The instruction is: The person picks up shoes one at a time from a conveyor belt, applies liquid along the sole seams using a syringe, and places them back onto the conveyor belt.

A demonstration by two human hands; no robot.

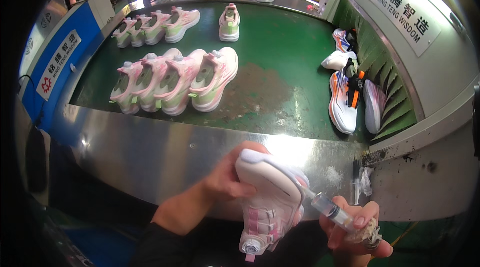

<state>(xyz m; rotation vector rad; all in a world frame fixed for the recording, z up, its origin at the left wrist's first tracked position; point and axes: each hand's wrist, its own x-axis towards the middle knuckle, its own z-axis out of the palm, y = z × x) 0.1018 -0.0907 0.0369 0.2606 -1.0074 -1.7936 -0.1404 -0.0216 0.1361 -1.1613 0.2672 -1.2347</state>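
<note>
A pale pink and white sneaker (270, 182) is tilted toe-up in my left hand (225, 177), whose fingers wrap around its sole side near the front edge of the metal ledge. My right hand (345, 229) grips a clear syringe (331, 209) with some pale content inside. Its thin tip points at the seam between the sneaker's upper and sole, and seems to touch it. A crumpled, whitish scrap (369, 233), perhaps tissue or cloth, is bunched at the syringe's rear in the same hand. My left fingertips are partly hidden behind the shoe.
Pink and green sneakers stand in two rows on the green belt (280, 32), with a single sneaker (229, 23) apart. White and orange shoes (343, 102) lie by the right-hand flaps. On the metal ledge (150, 142) are another syringe (356, 189) and crumpled tissue (366, 181). A person works beyond.
</note>
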